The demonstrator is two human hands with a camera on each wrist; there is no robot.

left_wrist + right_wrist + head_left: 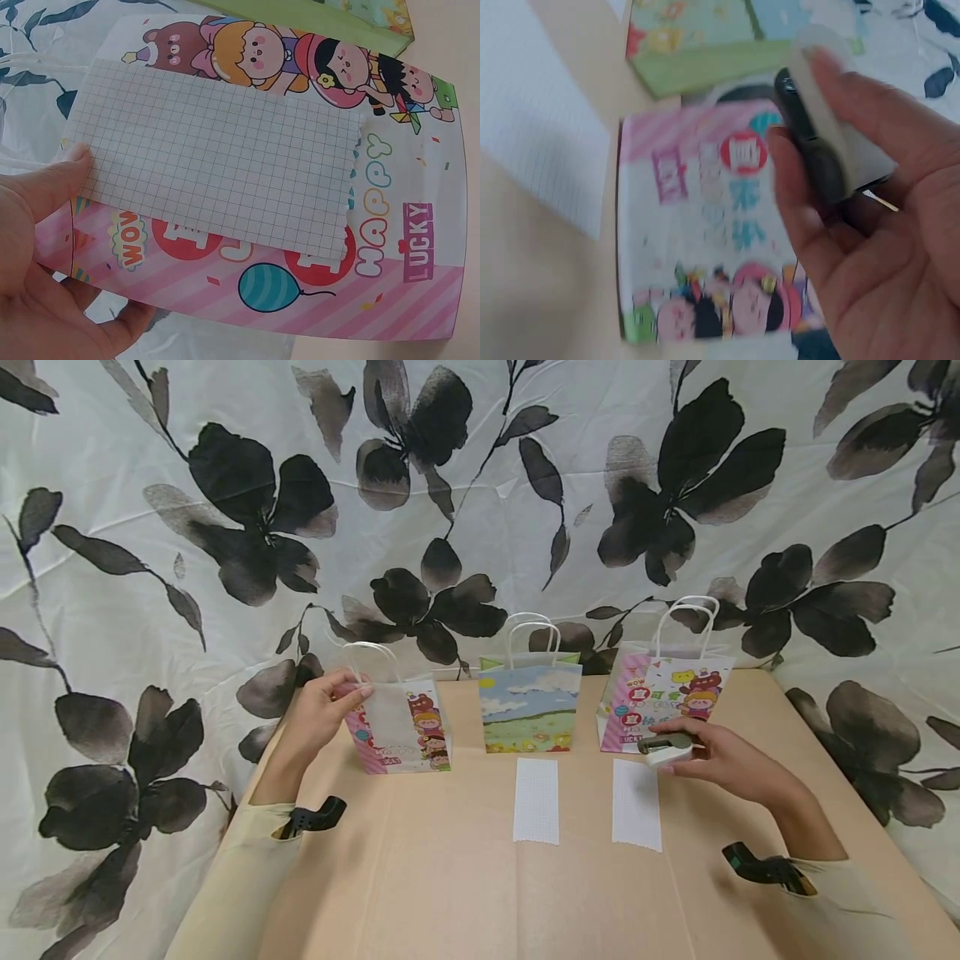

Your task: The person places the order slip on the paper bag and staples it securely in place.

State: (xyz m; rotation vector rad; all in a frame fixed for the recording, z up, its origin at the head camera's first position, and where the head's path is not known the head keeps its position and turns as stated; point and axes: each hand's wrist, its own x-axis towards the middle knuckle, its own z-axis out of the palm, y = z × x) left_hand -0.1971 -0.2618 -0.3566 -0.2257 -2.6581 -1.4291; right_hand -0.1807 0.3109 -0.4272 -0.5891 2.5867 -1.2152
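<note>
- Three gift bags stand in a row at the back of the desk (450,893): left bag (420,731), middle bag (530,708), right bag (660,693).
- One paper sheet (536,799) lies before the middle bag, another sheet (636,804) to its right.
- A third sheet (217,176) lies against the left bag's front.

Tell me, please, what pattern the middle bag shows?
The middle bag shows blue sky, clouds and green meadow; clearest in the head view.

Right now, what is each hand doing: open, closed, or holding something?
Left hand: pinching a grid paper slip against the pink gift bag.
Right hand: curled around a small stapler.
</note>
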